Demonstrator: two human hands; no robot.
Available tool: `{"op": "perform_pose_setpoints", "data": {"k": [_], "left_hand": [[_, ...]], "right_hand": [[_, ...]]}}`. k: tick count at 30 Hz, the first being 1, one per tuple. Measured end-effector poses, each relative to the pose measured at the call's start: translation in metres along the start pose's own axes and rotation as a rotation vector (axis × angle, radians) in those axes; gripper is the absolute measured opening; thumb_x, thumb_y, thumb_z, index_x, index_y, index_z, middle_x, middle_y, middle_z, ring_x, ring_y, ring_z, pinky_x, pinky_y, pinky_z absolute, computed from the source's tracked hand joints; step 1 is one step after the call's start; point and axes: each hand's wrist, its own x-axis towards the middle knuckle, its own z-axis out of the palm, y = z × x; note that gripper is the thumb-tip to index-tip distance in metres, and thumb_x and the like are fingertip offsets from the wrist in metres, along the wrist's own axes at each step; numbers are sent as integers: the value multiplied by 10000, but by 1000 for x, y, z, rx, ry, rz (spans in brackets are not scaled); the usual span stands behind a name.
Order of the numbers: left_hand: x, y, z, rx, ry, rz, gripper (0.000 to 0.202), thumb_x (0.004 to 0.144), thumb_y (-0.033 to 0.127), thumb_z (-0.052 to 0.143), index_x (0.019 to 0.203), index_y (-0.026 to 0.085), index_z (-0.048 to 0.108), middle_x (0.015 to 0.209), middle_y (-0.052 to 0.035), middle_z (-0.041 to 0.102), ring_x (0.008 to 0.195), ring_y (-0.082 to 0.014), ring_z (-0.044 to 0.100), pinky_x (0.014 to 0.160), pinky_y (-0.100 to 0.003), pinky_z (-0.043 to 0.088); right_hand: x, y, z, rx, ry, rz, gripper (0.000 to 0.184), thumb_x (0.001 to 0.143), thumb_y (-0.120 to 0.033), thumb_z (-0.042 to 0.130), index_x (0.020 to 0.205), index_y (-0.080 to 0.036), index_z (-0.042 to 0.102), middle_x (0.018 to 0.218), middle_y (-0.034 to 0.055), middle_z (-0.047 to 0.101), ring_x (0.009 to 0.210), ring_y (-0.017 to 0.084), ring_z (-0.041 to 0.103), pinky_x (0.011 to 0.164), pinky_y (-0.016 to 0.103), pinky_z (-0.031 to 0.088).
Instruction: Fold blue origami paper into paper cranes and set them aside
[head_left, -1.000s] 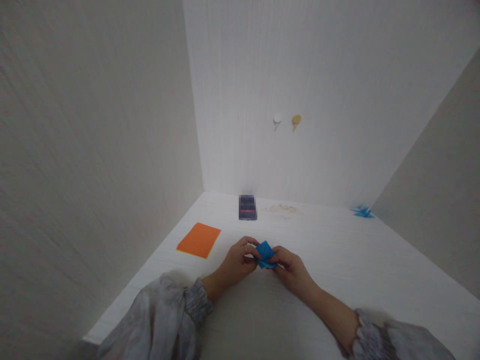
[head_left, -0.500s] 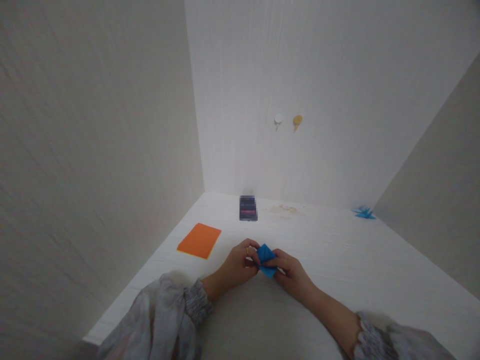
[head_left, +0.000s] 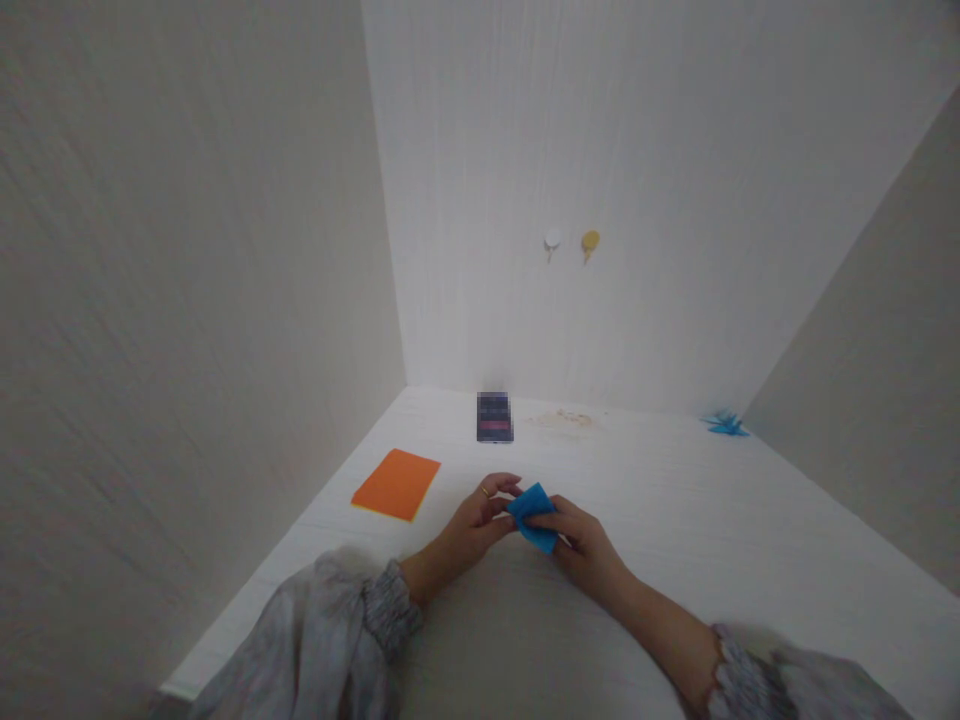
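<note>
A small folded piece of blue paper [head_left: 534, 515] is held just above the white table [head_left: 697, 530] near its middle. My left hand [head_left: 476, 520], with a ring on one finger, pinches the paper's left edge. My right hand [head_left: 581, 545] grips its right side, with the thumb on top and the fingers curled under. Both hands are closed on the paper. Grey patterned sleeves cover both forearms at the bottom of the view.
A sheet of orange paper [head_left: 396, 483] lies flat to the left. A small dark blurred object [head_left: 495, 417] stands near the back wall. A folded blue paper figure [head_left: 724, 424] sits at the back right. Two pins [head_left: 570, 242] stick in the wall. Walls enclose the table on three sides.
The blue paper has turned in my fingers and now lies flatter and more tilted. Both hands stayed in about the same place.
</note>
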Motion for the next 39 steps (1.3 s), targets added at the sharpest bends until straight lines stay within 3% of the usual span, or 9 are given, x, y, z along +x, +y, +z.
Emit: {"op": "perform_pose_setpoints", "data": {"k": [6, 18, 31, 39], "left_hand": [[1, 1, 2, -137, -1, -32, 444, 704, 292, 641, 1090, 233, 430, 1038, -50, 430, 912, -158, 505, 805, -339, 426], [4, 5, 6, -156, 16, -115, 396, 675, 333, 663, 967, 175, 445, 856, -19, 516, 790, -129, 541, 750, -311, 443], [2, 6, 8, -250, 51, -202, 291, 712, 321, 632, 917, 150, 516, 857, -24, 559, 797, -122, 538, 806, -307, 415], [3, 8, 8, -221, 48, -245, 348, 676, 343, 658, 928, 145, 521, 861, -29, 567, 799, -128, 539, 802, -309, 405]], "right_hand": [[0, 1, -1, -9, -17, -26, 327, 760, -101, 488, 1009, -277, 606, 973, 50, 583, 885, 177, 554, 740, 307, 455], [1, 2, -1, 16, -50, -45, 278, 764, -152, 515, 990, -285, 607, 936, 39, 556, 838, 164, 540, 704, 292, 439], [0, 4, 0, 45, -39, -51, 281, 784, -153, 495, 1006, -288, 600, 906, 36, 561, 833, 161, 544, 710, 291, 445], [0, 3, 1, 45, -8, -72, 314, 754, -110, 511, 988, -294, 612, 912, 37, 565, 809, 157, 554, 672, 274, 454]]}}
